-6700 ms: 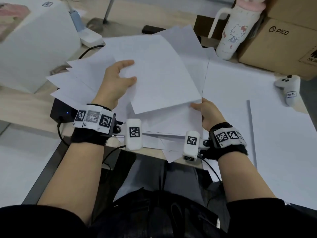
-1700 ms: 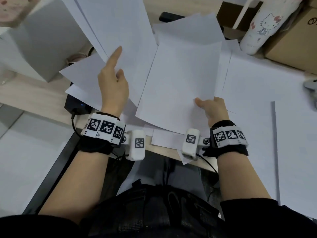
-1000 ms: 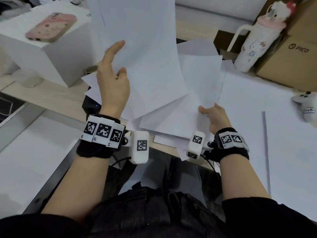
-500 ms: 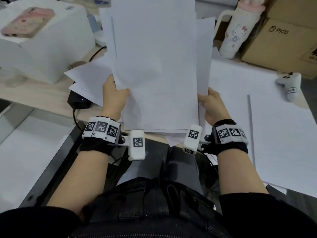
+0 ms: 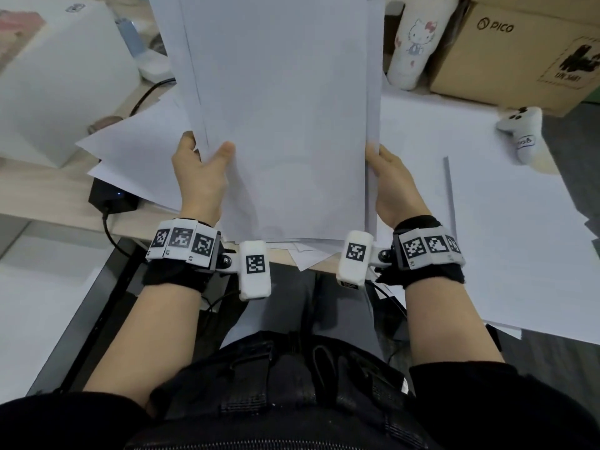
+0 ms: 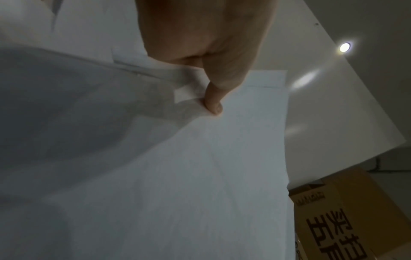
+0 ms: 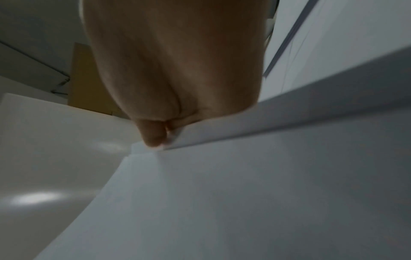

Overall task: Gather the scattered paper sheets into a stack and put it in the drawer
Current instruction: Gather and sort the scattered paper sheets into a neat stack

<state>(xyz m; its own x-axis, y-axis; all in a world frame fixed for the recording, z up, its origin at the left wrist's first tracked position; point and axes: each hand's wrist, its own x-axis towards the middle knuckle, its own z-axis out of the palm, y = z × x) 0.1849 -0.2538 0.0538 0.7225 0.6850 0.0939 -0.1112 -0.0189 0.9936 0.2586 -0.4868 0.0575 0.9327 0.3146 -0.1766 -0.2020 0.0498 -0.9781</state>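
I hold the stack [image 5: 279,125] upright between my left hand [image 5: 199,177] and right hand [image 5: 394,183], each grip grasping a long edge, its short bottom edge just above the surface [image 5: 487,177].

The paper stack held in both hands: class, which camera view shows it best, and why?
The head view: the paper stack shows nearly whole, upright between left hand and right hand. Each wrist view shows only one blurred, gripped edge.

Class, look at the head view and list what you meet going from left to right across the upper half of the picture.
White box → held stack of paper sheets → cartoon-cat tumbler → cardboard box.
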